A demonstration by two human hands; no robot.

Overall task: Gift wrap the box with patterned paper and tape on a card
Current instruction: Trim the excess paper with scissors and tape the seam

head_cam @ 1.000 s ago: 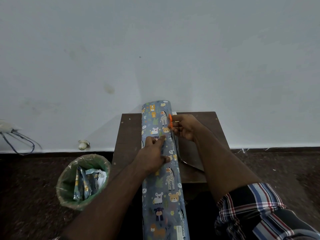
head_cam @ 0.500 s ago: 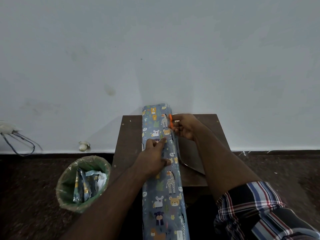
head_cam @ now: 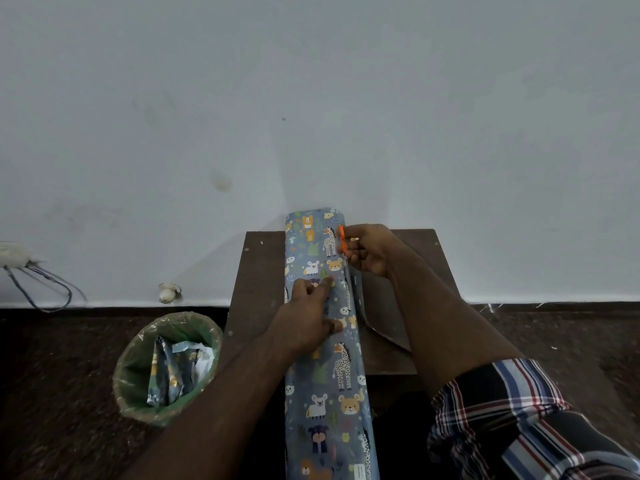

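Note:
A long roll of blue patterned paper [head_cam: 325, 393] with cartoon animals lies lengthwise over a small brown table [head_cam: 259, 289], its far end against the wall. My left hand [head_cam: 304, 323] presses flat on top of the roll near its middle, fingers straight. At the roll's right edge near the far end, my right hand [head_cam: 370, 251] grips orange-handled scissors [head_cam: 341, 240]. A loose flap of the paper [head_cam: 381, 327] curls onto the table right of the roll. I see no box and no card.
On the dark floor to the left of the table stands a round bin [head_cam: 166, 368] lined with a green bag and holding paper scraps. Wires [head_cam: 41, 282] hang at the wall on the far left. My checked sleeve fills the lower right.
Both hands keep their places on the roll and the scissors stay at its far right edge. The view has tilted slightly.

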